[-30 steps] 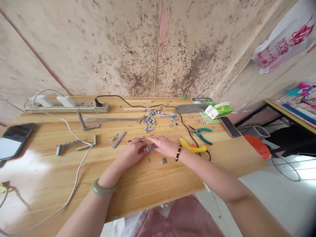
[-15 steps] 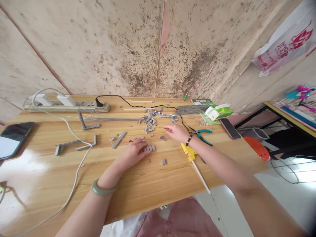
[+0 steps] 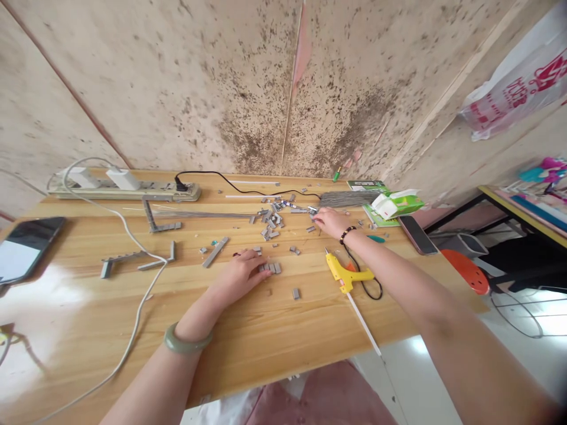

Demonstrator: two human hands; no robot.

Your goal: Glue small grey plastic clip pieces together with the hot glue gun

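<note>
My left hand [image 3: 243, 273] rests on the table, its thumb and fingers closed about a short row of small grey blocks [image 3: 274, 268]. The row's left part is under the fingers. My right hand [image 3: 333, 223] is stretched to the back right, fingertips pinched together at a cluster of small grey pieces [image 3: 312, 211]; what is between them is too small to make out. Left of that hand is a loose heap of grey blocks [image 3: 271, 223]. A single grey block [image 3: 296, 293] lies nearer me. Below my right forearm lies a yellow glue gun [image 3: 340, 273] with a white glue stick [image 3: 364, 324].
Bent grey block assemblies [image 3: 162, 226] and a long grey strip [image 3: 215, 252] lie to the left. A power strip [image 3: 159, 190], thin metal rods [image 3: 349, 198], a tissue pack [image 3: 398, 205] and phones [image 3: 417, 235] line the sides and back. A white cable [image 3: 140, 307] crosses the table's left side.
My right hand has moved right and back, from open table beside the heap to the small grey pieces. More of the glue gun shows. My left hand stays on the row of blocks.
</note>
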